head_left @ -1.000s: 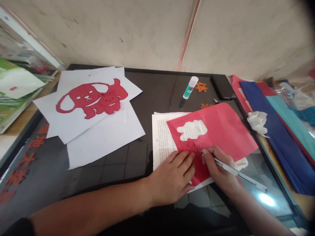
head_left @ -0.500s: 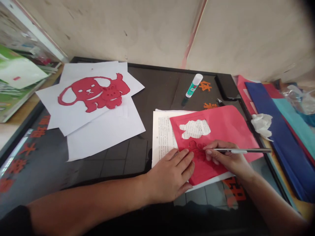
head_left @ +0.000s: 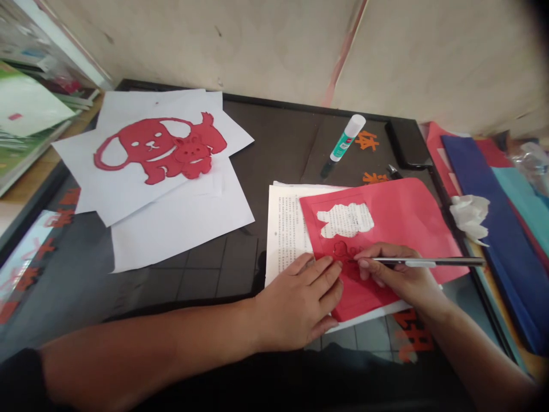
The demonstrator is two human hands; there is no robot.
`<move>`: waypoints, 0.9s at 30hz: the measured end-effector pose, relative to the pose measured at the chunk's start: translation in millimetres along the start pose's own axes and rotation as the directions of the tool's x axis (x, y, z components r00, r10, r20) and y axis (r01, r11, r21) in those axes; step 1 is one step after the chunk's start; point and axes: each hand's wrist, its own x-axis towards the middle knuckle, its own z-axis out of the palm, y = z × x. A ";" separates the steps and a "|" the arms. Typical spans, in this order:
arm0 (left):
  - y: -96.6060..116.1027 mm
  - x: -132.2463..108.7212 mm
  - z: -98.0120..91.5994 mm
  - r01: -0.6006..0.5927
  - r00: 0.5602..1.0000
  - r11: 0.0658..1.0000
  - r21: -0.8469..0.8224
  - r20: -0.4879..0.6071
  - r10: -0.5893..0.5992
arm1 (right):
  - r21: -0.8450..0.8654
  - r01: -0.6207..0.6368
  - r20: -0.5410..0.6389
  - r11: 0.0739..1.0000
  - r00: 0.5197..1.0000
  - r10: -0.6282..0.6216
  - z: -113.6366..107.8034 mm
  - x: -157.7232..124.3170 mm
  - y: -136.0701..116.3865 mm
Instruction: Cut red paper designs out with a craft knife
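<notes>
My left hand [head_left: 302, 297] lies flat on the lower left of a red paper sheet [head_left: 420, 217], its fingers stretched out and holding nothing. In my right hand [head_left: 397, 272] is a slim silver craft knife [head_left: 446, 261], pinched near its tip and almost level. The tip meets the paper close to my left fingertips, beside small outlined curves; the tip itself is too fine to make out. Above these, an animal-shaped hole in the red sheet shows printed text beneath. Under the sheet lies a printed book or stack of pages [head_left: 283, 229].
Red paper-cut animals [head_left: 146, 146] rest on white sheets [head_left: 175, 234] at the left. A glue stick [head_left: 347, 138] stands beyond the red paper, near a black case [head_left: 409, 144] and a pen [head_left: 393, 171]. Crumpled tissue [head_left: 470, 218] and blue paper [head_left: 493, 229] lie rightward.
The view has shifted slightly, so the things on the table appear a little higher. Both hands keep nearly the same places on the red paper, and the knife stays in my right hand.
</notes>
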 end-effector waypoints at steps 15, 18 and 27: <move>-0.2 0.1 0.0 0.001 1.000 1.000 -0.001 -0.015 -0.001 | -0.092 0.072 -0.006 0.993 0.997 -0.073 1.9 1.5 -0.8; -0.2 0.2 -0.5 0.003 1.000 1.000 -0.005 -0.006 -0.003 | -0.079 0.085 -0.001 0.993 0.996 -0.085 1.0 0.9 -0.4; -1.1 0.7 -1.1 -0.001 1.000 1.000 -0.004 0.009 0.001 | -0.120 0.090 0.028 0.989 0.996 -0.087 2.0 1.3 -2.7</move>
